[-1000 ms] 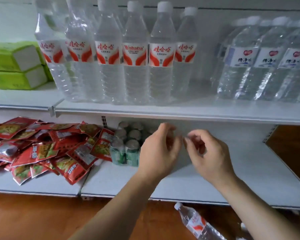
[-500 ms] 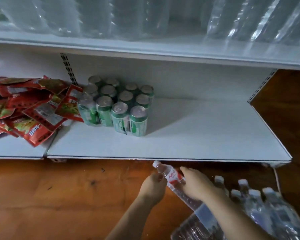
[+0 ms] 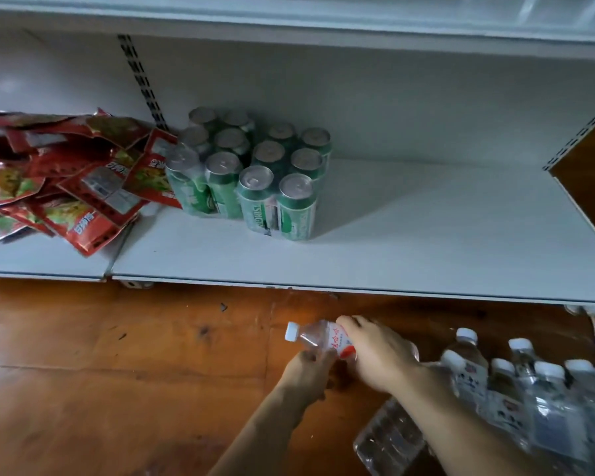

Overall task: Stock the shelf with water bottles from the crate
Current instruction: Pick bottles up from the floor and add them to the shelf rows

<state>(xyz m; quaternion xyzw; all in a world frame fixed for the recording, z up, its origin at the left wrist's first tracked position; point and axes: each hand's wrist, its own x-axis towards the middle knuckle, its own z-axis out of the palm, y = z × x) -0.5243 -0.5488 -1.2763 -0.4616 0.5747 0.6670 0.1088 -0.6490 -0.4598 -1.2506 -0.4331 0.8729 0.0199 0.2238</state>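
The right hand wraps the middle of a bottle, fingers curled over its label. The left hand grips the same bottle from below, near the shoulder. Both are low over the floor, just in front of the shelf.

The shelf is the biggest thing here: a white board, bare on its right half. On its left sit green cans in shrink-wrap, with red packets heaped beside them. Down at the right, a pack of capped bottles stands on the floor; a crate as such cannot be made out.

To do this step well, I would lift the bottle clear with one firm hold on the body, turn it cap-up, and set it at the back of the bare stretch, well apart from the cans.

The bottle is clear plastic, lying tilted, its white cap pointing left, with a red-and-white label.
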